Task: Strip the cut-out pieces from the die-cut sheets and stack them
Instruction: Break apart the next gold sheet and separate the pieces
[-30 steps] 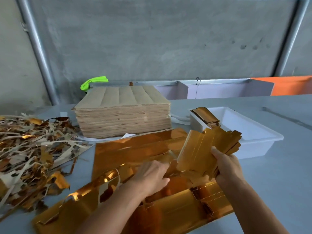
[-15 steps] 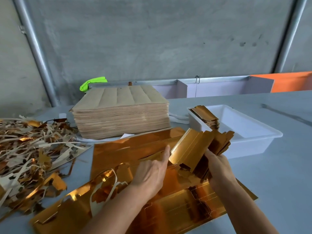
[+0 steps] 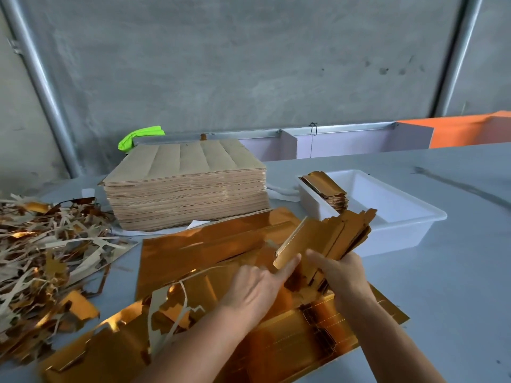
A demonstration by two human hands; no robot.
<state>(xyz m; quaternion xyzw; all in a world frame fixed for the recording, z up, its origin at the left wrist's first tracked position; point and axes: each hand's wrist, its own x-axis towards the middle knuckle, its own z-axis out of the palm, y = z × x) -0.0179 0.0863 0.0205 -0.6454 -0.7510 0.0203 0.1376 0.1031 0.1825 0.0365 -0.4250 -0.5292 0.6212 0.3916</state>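
Gold foil die-cut sheets (image 3: 210,244) lie spread on the grey table in front of me. My right hand (image 3: 338,272) grips a bundle of gold cut-out pieces (image 3: 331,236), tilted up toward the tray. My left hand (image 3: 257,286) has its fingers straight, their tips touching the lower left edge of that bundle. A small stack of gold cut-outs (image 3: 327,189) stands in the left end of the white tray (image 3: 401,225). A torn strip of waste (image 3: 166,310) curls up from the near sheet.
A tall stack of brown sheets (image 3: 185,183) sits behind the gold ones. A heap of stripped waste scraps (image 3: 41,258) covers the table's left side. A green cloth (image 3: 138,135) and an orange panel (image 3: 470,131) are at the back wall.
My right hand has drawn the fanned bundle together and turned it flatter. My left hand has risen from the sheet and its fingertips now meet the bundle's edge.
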